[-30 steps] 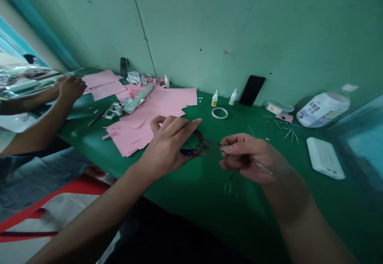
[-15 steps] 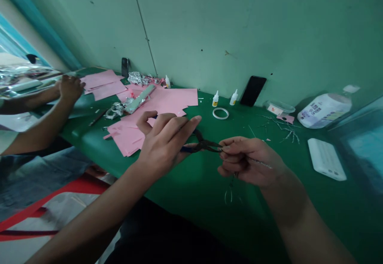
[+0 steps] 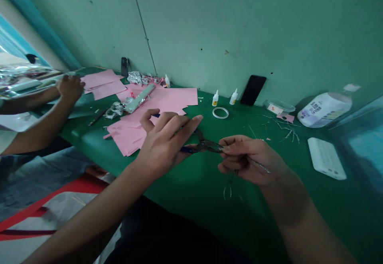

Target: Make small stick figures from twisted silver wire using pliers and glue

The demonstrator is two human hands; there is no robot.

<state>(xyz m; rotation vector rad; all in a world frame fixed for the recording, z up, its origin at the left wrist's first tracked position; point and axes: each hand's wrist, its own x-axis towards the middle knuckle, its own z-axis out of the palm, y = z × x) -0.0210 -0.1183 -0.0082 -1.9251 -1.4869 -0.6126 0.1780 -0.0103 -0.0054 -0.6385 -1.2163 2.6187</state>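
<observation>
My left hand (image 3: 163,144) is closed around the blue handles of a pair of pliers (image 3: 206,145). The dark jaws point right and reach the fingertips of my right hand (image 3: 248,156). Between thumb and fingers, my right hand pinches a thin twisted silvery wire (image 3: 259,165), whose tail sticks out toward the wrist. Below those fingers hangs a thin wire loop (image 3: 228,192). The plier tips meet the wire at my right fingertips; the exact contact is partly hidden by the thumb.
On the green table (image 3: 191,176) lie pink paper sheets (image 3: 176,98), a tape roll (image 3: 220,113), glue bottles (image 3: 215,98), a leaning phone (image 3: 253,90), branched wires (image 3: 287,130), a white power bank (image 3: 326,158) and a plastic bottle (image 3: 324,110). Another person's hand (image 3: 71,86) is at far left.
The plier jaws have drawn closer together near my right fingertips. The hanging wire loop has shifted slightly up and left. Both hands stay almost in place.
</observation>
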